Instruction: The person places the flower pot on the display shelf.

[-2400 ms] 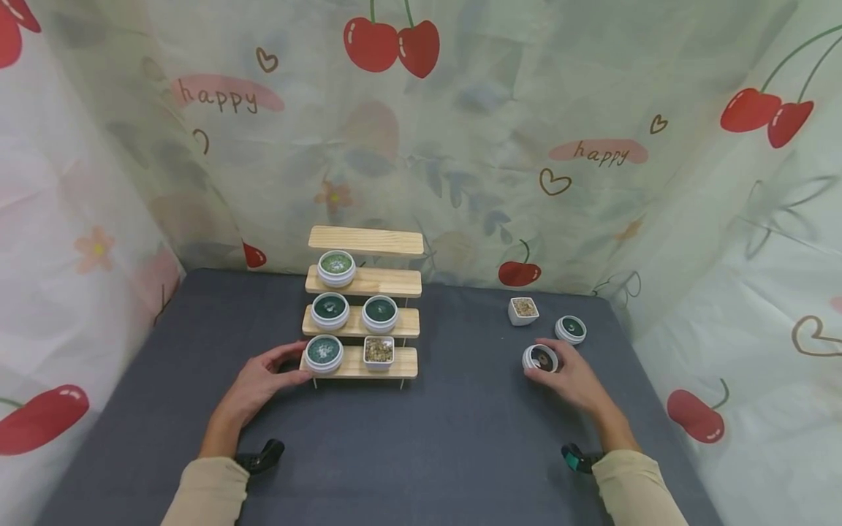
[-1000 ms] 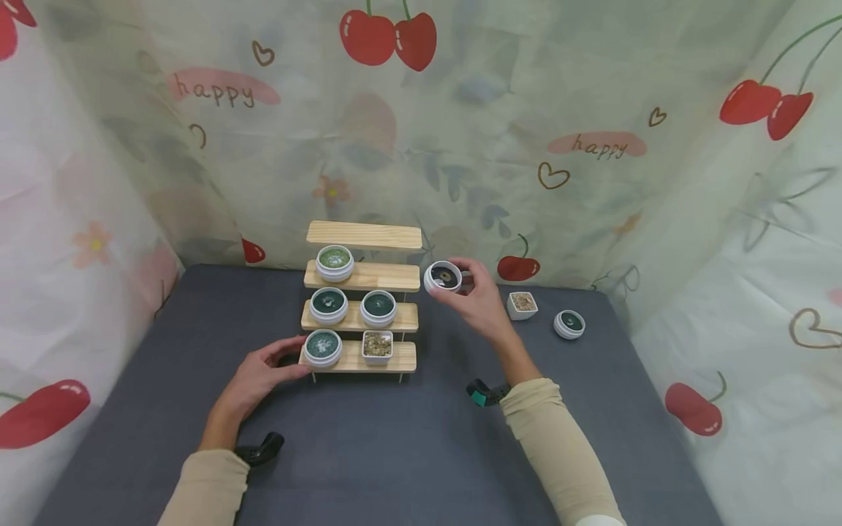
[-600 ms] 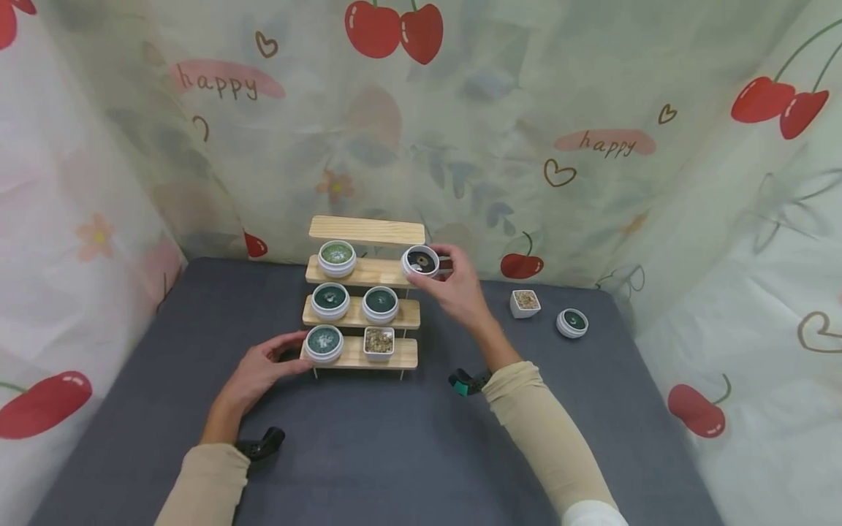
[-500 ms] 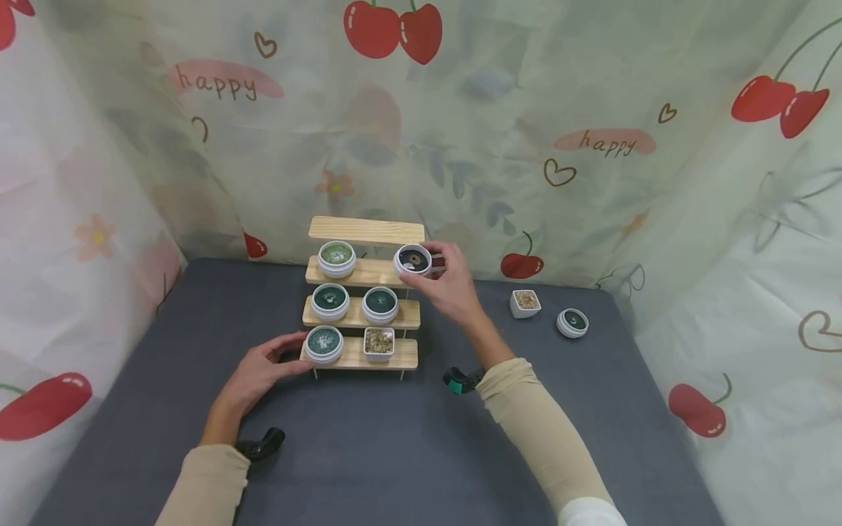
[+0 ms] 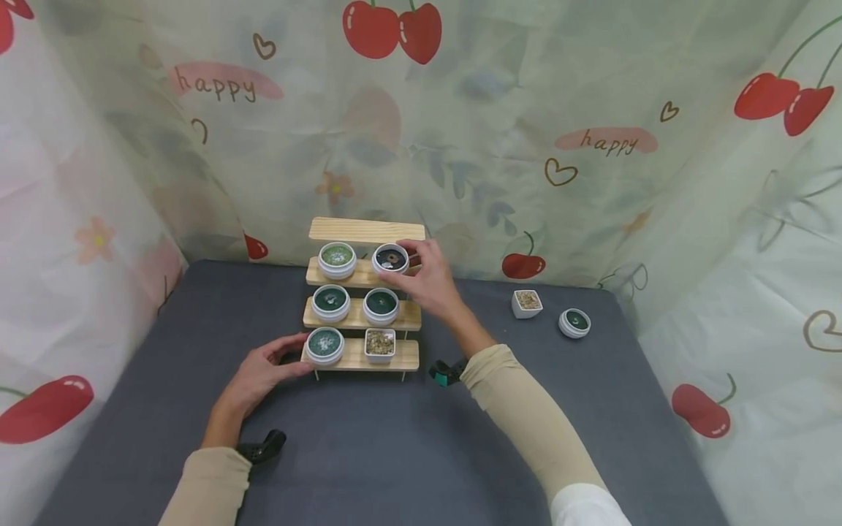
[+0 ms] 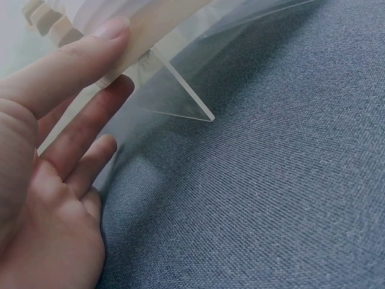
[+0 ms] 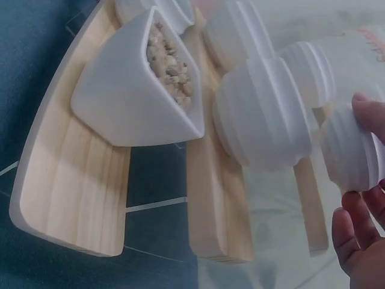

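Observation:
A tiered display stand with wooden shelves [image 5: 349, 357] carries white pots. My right hand [image 5: 430, 281] grips a round white pot [image 5: 390, 257] with a dark filling, thumb and fingers on its sides, at the right half of the second shelf from the top. The right wrist view has that pot [image 7: 349, 147] at its right edge. My left hand [image 5: 263, 372] holds the left end of the bottom shelf, beside a round pot [image 5: 324, 345] with a blue-green filling. In the left wrist view its thumb and a finger pinch the shelf corner [image 6: 138, 45].
A green-filled pot [image 5: 338, 261] shares the second shelf; two dark green pots [image 5: 331, 302] stand below. A square gravel-filled pot [image 5: 379, 345] is on the bottom shelf. Another square pot [image 5: 527, 304] and a round pot [image 5: 574, 323] stand right on the grey cloth [image 5: 368, 446].
My right hand has lifted the dark-filled pot from the right of the table and carried it left to the second shelf. My left hand stays at the bottom shelf.

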Demonstrator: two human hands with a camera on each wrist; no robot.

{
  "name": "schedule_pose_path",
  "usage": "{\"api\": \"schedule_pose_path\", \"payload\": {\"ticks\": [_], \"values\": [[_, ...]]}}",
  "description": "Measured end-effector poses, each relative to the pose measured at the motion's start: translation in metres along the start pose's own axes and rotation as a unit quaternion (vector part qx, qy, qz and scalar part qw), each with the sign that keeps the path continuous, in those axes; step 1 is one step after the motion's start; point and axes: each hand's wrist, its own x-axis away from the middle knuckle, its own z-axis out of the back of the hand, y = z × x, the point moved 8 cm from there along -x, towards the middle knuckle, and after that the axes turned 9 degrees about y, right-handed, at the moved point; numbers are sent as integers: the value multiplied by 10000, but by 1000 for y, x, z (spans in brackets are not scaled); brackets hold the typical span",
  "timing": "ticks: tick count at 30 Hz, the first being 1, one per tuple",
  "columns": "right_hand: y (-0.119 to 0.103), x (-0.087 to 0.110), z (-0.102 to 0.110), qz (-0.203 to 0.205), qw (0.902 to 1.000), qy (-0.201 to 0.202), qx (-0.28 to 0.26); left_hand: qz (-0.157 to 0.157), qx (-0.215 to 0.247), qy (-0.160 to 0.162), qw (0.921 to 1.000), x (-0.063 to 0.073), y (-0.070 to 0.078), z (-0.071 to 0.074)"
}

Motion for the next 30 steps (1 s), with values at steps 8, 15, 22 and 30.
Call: {"api": "schedule_pose_path", "payload": {"ticks": [8,15,22,30], "values": [[2,0,-8,12,9998,-147,157,-9,137,-37,9999,1,3,1],[3,0,-11,4,9997,-86,239,-21,177,-37,9998,1,2,1],[4,2,-10,-178,9993,-118,319,-4,147,-19,9999,1,2,1],[8,5,1,-465,9987,-214,18,-26,36,18,10000,-2,-4,1]]}}
